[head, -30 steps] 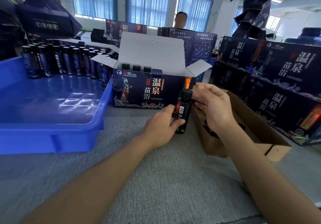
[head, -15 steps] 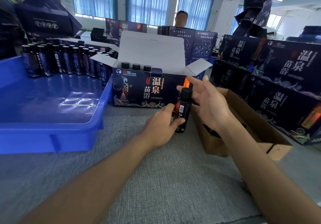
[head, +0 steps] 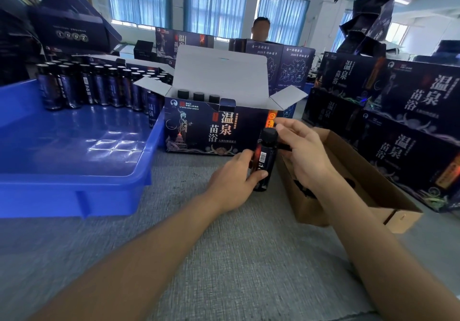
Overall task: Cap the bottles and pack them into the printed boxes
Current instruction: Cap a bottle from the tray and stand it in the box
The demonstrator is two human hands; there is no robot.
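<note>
With the left hand (head: pixel 234 178) gripping the bottle (head: pixel 263 164) upright on the worktop (head: pixel 224 258), just before the open printed box (head: pixel 214 131), the right hand (head: pixel 306 154), pinching the cap (head: pixel 269 135), should twist squarely until snug (a tilted cap would likely cross-thread).
</note>
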